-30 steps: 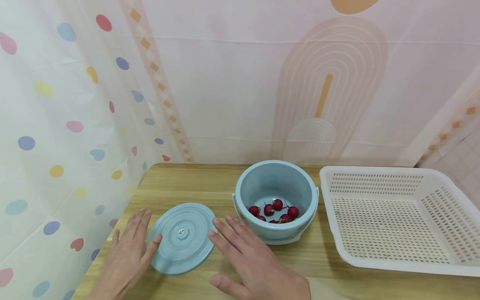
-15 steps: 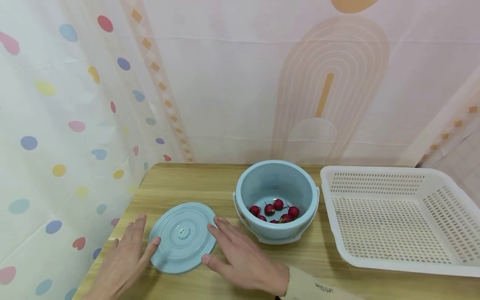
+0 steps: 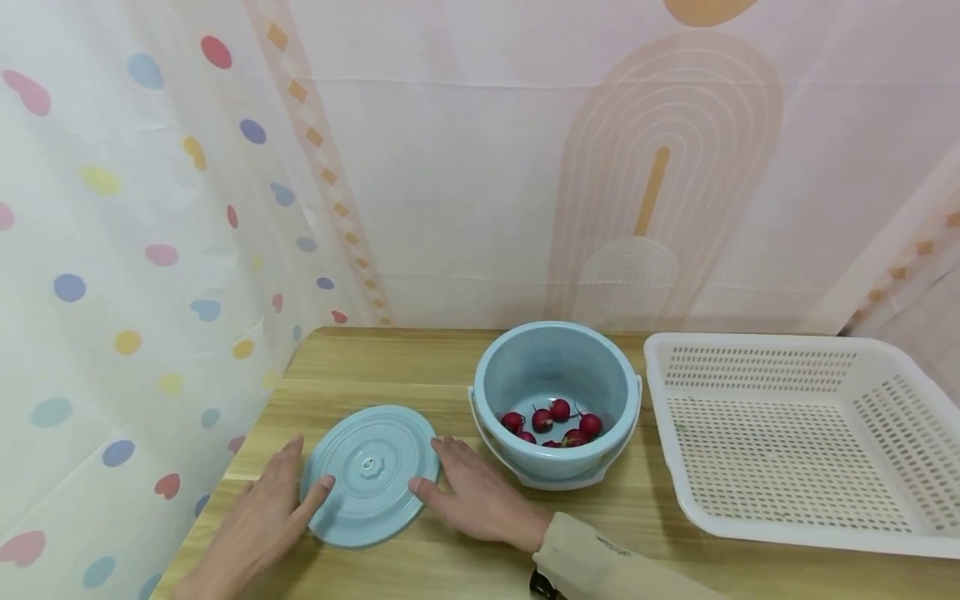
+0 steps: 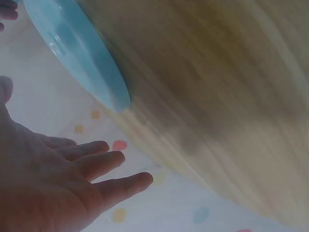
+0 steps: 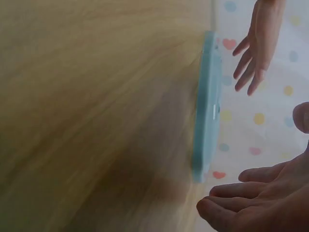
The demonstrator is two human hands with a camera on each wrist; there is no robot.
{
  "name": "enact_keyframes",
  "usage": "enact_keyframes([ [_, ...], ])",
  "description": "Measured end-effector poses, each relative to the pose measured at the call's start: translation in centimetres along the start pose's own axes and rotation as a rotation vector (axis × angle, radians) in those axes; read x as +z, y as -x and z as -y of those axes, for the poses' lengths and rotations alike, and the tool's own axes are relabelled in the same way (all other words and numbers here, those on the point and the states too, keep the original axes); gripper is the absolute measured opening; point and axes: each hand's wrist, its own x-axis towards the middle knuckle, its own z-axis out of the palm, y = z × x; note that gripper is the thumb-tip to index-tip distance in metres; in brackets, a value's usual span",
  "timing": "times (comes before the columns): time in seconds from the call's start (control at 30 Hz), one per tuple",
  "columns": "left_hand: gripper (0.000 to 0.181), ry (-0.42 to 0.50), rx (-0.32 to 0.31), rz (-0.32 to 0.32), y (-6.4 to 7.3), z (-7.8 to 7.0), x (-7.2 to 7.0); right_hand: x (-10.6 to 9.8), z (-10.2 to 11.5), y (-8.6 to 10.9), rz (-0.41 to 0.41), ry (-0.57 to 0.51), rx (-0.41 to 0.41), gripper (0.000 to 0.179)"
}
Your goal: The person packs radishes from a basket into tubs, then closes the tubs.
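Note:
A round light-blue lid lies flat on the wooden table, with a small raised fitting at its centre. My left hand is at the lid's left side, fingers extended and thumb over the rim. On the opposite side is my right hand, its fingers fairly straight and fingertips by the right rim. In both wrist views the hands appear apart from the lid and hold nothing. To the right stands a light-blue bucket, uncovered, with several red radishes on its bottom. Its white handle hangs down in front.
A white perforated plastic basket stands on the right of the wooden table, beyond the bucket. Patterned curtains hang behind the table and along its left edge.
My right hand has moved leftward and closer to the lid's right rim, and more of its sleeve shows. The left hand has shifted only slightly. Lid, bucket and basket stay put.

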Motion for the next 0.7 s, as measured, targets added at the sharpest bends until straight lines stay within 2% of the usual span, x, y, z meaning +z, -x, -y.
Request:
enact_keyframes([
  [0.27,0.096,0.067,-0.071,0.117,-0.9,0.1,0.7,1.3,0.0,-1.2,0.015,0.14,0.096,0.085],
  [0.43,0.095,0.068,-0.071,0.131,-1.3,0.1,1.0,1.7,0.3,-1.5,0.016,0.186,0.098,0.083],
  [0.53,0.094,0.074,-0.076,0.124,-1.6,0.0,1.0,1.7,0.5,-1.5,0.012,0.153,0.103,0.083],
  [0.7,0.09,0.169,-0.12,0.125,-1.9,-0.1,0.6,1.6,0.4,-0.9,-0.008,-0.017,0.106,0.083],
])
